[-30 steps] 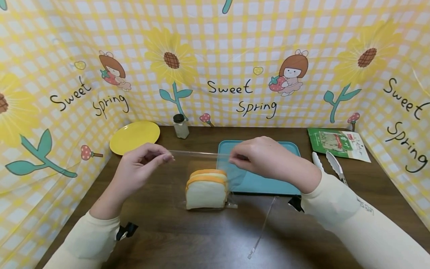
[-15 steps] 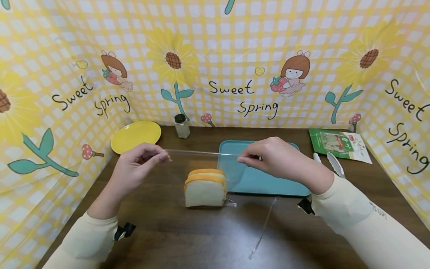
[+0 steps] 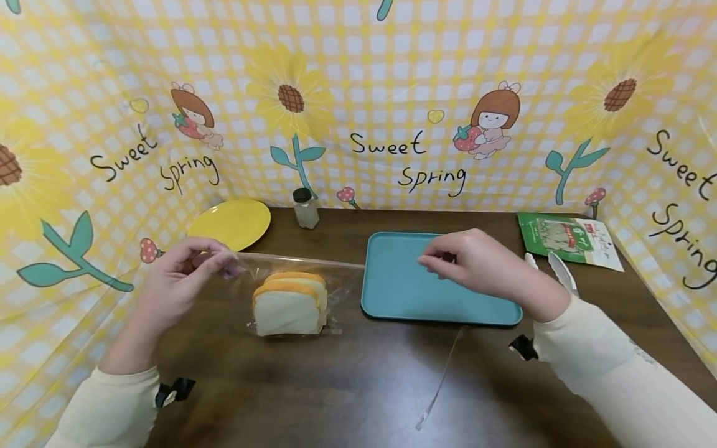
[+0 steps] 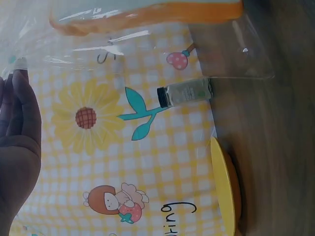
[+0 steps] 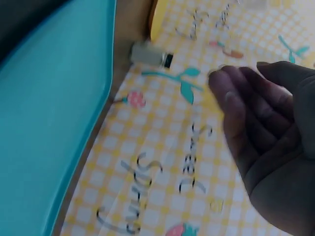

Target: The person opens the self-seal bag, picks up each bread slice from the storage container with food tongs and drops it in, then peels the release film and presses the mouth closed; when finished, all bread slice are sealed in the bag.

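Observation:
My left hand point(image 3: 178, 280) pinches the upper left corner of a clear plastic bag point(image 3: 343, 283). Inside the bag are sandwich bread slices point(image 3: 287, 313) with orange crusts, standing upright. The bag's top edge stretches rightward toward the blue tray. In the left wrist view, the bread's orange crust point(image 4: 147, 19) shows through the film above my left hand point(image 4: 22, 115). Over the tray hovers my right hand point(image 3: 476, 261), its fingers loosely bent and nothing between them. The right wrist view shows that hand point(image 5: 270, 128) with its thumb apart from the fingertips.
A blue tray point(image 3: 392, 292) lies right of the bag. Behind are a yellow plate point(image 3: 246, 221) and a black-capped jar point(image 3: 306, 214). Tongs point(image 3: 562, 272) and a green-and-white pouch point(image 3: 560, 235) lie at the right. A thin clear strip point(image 3: 442, 379) rests in front.
My right hand has let go of the bag's right corner and moved slightly right. My left hand has carried the bag with the bread to the left.

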A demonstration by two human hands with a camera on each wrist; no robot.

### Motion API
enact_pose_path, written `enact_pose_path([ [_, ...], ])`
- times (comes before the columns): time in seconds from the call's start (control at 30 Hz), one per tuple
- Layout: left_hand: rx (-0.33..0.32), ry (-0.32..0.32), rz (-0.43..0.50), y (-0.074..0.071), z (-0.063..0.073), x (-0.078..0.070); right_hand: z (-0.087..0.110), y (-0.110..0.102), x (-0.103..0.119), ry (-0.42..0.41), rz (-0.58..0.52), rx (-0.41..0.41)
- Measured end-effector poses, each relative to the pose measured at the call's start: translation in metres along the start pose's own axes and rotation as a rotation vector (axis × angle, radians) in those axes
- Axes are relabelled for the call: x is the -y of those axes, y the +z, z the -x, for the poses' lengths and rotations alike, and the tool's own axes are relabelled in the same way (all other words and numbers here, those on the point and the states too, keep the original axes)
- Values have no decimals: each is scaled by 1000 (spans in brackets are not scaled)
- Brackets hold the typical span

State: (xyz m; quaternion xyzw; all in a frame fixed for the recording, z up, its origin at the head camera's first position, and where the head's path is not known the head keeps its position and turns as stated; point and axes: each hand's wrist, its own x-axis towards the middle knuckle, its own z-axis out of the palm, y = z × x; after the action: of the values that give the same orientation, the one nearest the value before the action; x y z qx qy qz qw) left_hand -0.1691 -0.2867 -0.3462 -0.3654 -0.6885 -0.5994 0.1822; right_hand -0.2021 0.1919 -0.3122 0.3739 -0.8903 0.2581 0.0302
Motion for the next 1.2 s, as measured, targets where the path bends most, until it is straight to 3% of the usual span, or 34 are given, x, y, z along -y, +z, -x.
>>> enact_pose_path([
  [0.13, 14, -10, -2, -1, -1, -1, -16, 21, 16, 8, -26, 93],
  [0.2, 9, -10, 2, -1, -2, -1, -25, 32, 25, -19, -29, 95],
  [0.33, -13, -26, -3, -1, 0, -2, -43, 51, 40, -121, 5, -13],
  [0.47, -16, -43, -16, -2, 1, -3, -54, 58, 48, -182, -24, -142],
  [0.6, -17, -25, -6, -5, 3, -7, -57, 54, 53, -207, -150, -159],
  [0.87, 49, 57, 145, -12, 5, -9, -51, 39, 74, -178, -434, -61],
  [0.97, 45, -14, 114, -14, 5, -7, -51, 40, 75, -136, -463, -27],
  [1.07, 18, -200, -37, -15, 4, -1, -55, 43, 69, -53, -458, 11],
  [1.2, 6, -404, -144, -15, -1, 22, -68, 52, 51, 72, -446, 54],
])
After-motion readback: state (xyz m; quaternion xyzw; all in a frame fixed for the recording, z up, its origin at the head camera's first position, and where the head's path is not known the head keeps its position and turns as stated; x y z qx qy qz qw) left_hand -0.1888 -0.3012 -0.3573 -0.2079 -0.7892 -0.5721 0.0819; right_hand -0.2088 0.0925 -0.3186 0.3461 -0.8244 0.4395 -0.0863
